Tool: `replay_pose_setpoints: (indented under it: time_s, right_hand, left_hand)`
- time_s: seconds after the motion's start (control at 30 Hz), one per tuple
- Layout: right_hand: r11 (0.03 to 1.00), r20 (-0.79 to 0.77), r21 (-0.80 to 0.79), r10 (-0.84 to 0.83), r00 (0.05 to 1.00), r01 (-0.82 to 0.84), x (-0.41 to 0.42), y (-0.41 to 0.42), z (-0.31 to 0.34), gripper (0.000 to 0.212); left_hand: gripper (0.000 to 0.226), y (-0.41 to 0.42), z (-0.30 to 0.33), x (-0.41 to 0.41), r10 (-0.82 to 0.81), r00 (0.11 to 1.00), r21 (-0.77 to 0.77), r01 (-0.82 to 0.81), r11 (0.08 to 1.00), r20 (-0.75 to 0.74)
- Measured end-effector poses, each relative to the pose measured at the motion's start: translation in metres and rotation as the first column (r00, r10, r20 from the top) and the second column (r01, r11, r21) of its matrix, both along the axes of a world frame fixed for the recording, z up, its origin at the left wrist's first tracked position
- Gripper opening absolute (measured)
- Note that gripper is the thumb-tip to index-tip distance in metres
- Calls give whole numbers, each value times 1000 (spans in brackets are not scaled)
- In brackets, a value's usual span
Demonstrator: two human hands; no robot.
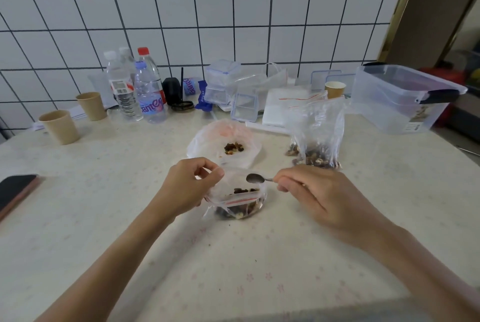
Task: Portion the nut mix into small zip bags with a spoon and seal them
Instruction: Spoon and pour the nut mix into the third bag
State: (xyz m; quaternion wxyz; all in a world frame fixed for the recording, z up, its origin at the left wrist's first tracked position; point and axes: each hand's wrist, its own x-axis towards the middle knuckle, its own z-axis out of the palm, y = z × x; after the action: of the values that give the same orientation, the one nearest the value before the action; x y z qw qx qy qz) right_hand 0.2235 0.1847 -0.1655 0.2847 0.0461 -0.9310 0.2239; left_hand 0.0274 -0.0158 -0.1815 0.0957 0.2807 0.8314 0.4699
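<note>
Right now, head cam: left hand (187, 186) pinches the far rim of a small zip bag (237, 201) w/ thumb and fingers, holding its mouth open; the bag sits on the table (104, 205), partly filled w/ nut mix. Right hand (319, 197) grips the handle of a small spoon (255, 179), its bowl over the bag mouth, looks empty. Just behind, a white plastic bag (223, 142) lies open w/ a little nut mix (233, 148) inside. To the right stands a filled zip bag (318, 134), upright. Far side near the wall: water bottles (137, 88), paper cups (61, 127), a clear storage box (400, 98). Phone (15, 192) at left edge.
</note>
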Motion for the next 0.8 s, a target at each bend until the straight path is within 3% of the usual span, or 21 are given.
replay_pose_setpoints:
  time_s: [0.07, 0.13, 0.3, 0.37, 0.47, 0.53, 0.8]
  right_hand:
    - [935, 55, -354, 22, 998, -1, -3, 4, -2, 30]
    - [814, 13, -580, 8, 1000, 1, -12, 7, -4, 26]
    - [508, -35, -861, -65, 997, 3, -49, 17, -5, 27]
    - [447, 4, -894, -91, 996, 45, -67, 22, -6, 31]
    - [425, 29, -902, -117, 993, 76, -97, 29, -9, 35]
    - [428, 33, -900, -125, 992, 84, -117, 33, -12, 38]
    - [565, 75, -811, -156, 985, 151, -158, 30, -37, 46]
  left_hand:
    - [19, -1, -1, -1, -13, 1000, -35, 12, 999, -19]
    - [28, -3, -3, -4, -8, 1000, -54, 7, 999, -16]
    - [48, -6, -8, -32, 208, 978, 1, -208, 978, -8]
    - [58, -3, -13, -48, 307, 952, -11, -307, 951, -11]
    - [86, 9, -19, -66, 326, 944, -98, -320, 942, 46]
    - [93, 22, -20, -75, 327, 940, -139, -312, 940, 101]
    - [66, 43, -31, -79, 275, 961, -225, -261, 939, 33]
